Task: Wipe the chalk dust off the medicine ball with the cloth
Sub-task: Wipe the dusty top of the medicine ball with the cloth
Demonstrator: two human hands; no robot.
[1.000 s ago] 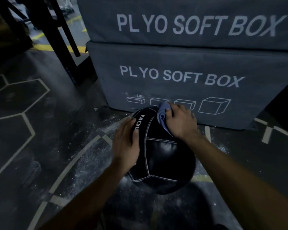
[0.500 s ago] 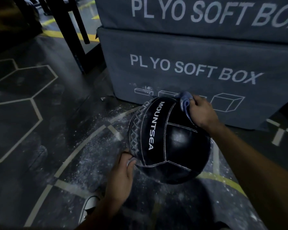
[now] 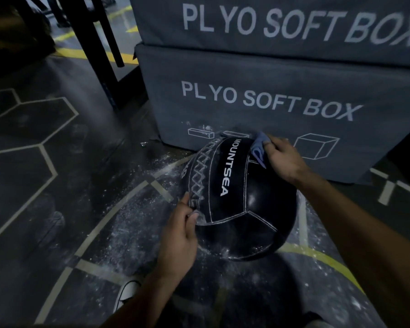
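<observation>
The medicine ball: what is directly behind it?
Behind the medicine ball stands the lower plyo box. The ball and right hand cover part of its printed box drawings.

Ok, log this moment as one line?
stage: wiping | right hand: presses blue cloth on top of black leather medicine ball | left hand: steadies ball's lower left | chalk dust on floor

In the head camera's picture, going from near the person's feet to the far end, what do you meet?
White shoe → left hand → medicine ball → right hand pinching the blue cloth → lower plyo soft box → upper plyo soft box.
</observation>
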